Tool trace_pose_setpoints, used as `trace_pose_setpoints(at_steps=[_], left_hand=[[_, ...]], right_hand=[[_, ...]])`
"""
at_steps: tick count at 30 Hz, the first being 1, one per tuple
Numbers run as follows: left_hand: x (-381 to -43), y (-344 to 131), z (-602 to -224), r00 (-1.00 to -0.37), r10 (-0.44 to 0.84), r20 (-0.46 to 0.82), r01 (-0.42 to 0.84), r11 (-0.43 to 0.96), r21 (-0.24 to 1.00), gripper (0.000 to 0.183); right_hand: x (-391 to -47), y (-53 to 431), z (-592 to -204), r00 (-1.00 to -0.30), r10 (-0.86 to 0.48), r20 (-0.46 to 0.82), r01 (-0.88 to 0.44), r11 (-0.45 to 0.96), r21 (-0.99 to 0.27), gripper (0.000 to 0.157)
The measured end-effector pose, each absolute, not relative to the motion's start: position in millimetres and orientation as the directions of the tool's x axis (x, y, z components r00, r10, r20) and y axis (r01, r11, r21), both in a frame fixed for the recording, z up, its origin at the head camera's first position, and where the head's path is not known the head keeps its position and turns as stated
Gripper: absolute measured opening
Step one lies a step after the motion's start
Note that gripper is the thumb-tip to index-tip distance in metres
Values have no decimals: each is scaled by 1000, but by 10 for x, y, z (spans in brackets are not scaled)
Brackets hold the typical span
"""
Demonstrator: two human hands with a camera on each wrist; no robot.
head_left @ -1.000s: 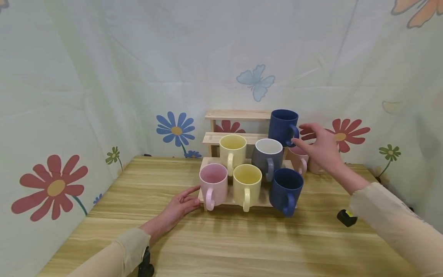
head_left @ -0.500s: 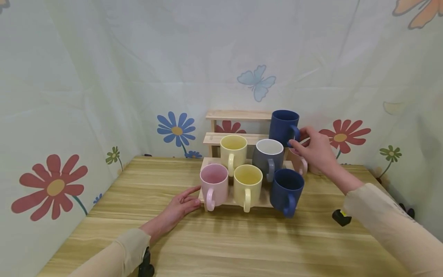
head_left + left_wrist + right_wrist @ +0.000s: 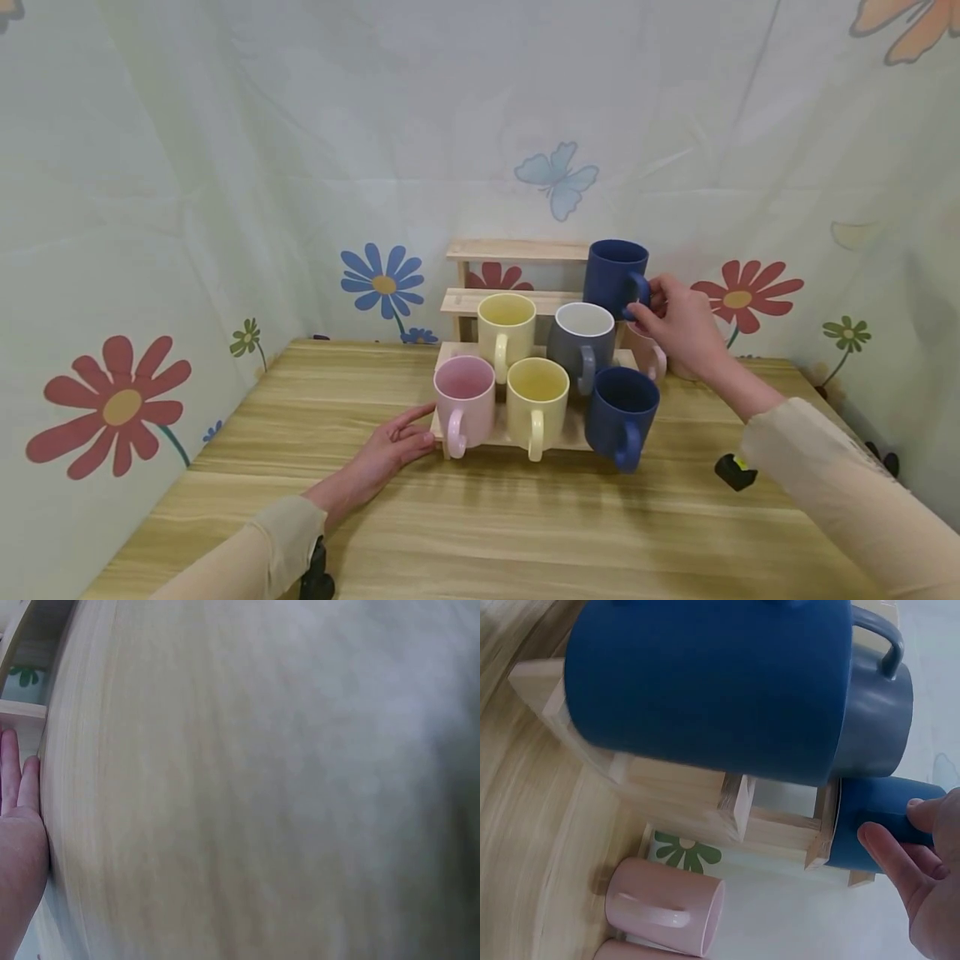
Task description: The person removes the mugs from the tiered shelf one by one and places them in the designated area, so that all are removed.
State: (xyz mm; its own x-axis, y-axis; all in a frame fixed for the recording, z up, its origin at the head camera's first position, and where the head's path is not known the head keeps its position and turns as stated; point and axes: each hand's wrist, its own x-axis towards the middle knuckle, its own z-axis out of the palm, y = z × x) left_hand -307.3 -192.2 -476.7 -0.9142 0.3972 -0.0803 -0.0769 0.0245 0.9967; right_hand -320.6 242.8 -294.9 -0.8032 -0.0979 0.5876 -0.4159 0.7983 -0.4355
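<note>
- Curtain [image 3: 150, 208] printed with flowers, hanging at left and behind.
- Left hand [image 3: 382, 454] low at the near left end of a stepped wooden rack [image 3: 517, 248], fingers fairly straight, tips apparently touching the bottom step, no mug in its grasp.
- Front pink mug [image 3: 465, 408] just beside those fingertips, upright on the bottom step.
- Rear yellow mug [image 3: 495, 321] one step up; front yellow mug [image 3: 525, 417] below it.
- Grey mug [image 3: 570, 350] on the second step, standing close in front of the upper blue mug [image 3: 609, 283] and blocking the near-left side.
- Upper blue mug at the rack's right end, apparently on the third step, long axis vertical, handle toward the right; weight on the step or not, impossible to tell.
- Lower blue mug [image 3: 611, 417] at the front, well below.
- Pink tabletop mug [image 3: 682, 885] behind the rack's right end, beneath the reaching arm.
- Right hand [image 3: 686, 321] just right of the upper blue mug, far nearer than the left, thumb and fingers pinching the handle.
- Small black object [image 3: 735, 472] on the table [image 3: 750, 550], farthest right.
</note>
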Motion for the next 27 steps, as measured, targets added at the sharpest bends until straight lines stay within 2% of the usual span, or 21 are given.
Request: trace_pose_setpoints(at_steps=[16, 21, 27], left_hand=[[-3042, -1902, -4742, -913, 399, -81, -89, -1, 996, 64], [-3041, -1896, -4748, -913, 400, -76, -85, -4, 996, 64], [-3055, -1898, -4749, -918, 387, -84, -89, 5, 996, 64]], right_hand=[[-3127, 2539, -2933, -742, -86, 665, -433, 818, -378, 27], [-3096, 2652, -2922, -735, -53, 676, -415, 823, -387, 28], [-3090, 2826, -2956, -694, -40, 719, -421, 833, -360, 27]])
